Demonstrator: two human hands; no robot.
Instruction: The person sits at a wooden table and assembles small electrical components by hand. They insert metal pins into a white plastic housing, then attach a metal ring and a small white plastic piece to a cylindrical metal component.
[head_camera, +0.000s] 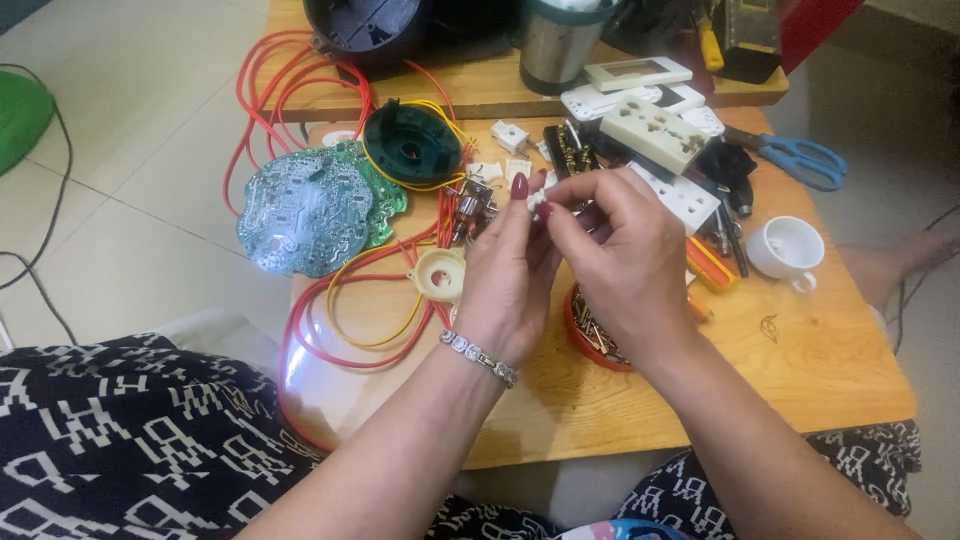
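Note:
My left hand (507, 270) and my right hand (620, 250) meet above the middle of a small wooden table (800, 370). Together their fingertips pinch a tiny white part (537, 200). A bracelet sits on my left wrist. Just left of my left hand lie a cream round plastic piece (440, 274) and a small metal component (472, 210) among red and yellow wires (330, 320). Under my right hand a red round lid (590, 345) holds several small metal bits, partly hidden.
A round green circuit board (310, 208) and a dark green round housing (412, 145) lie at the left. White socket plates (660, 135), blue-handled scissors (805, 160), a white cup (787, 248) and a metal mug (553, 45) stand behind and to the right.

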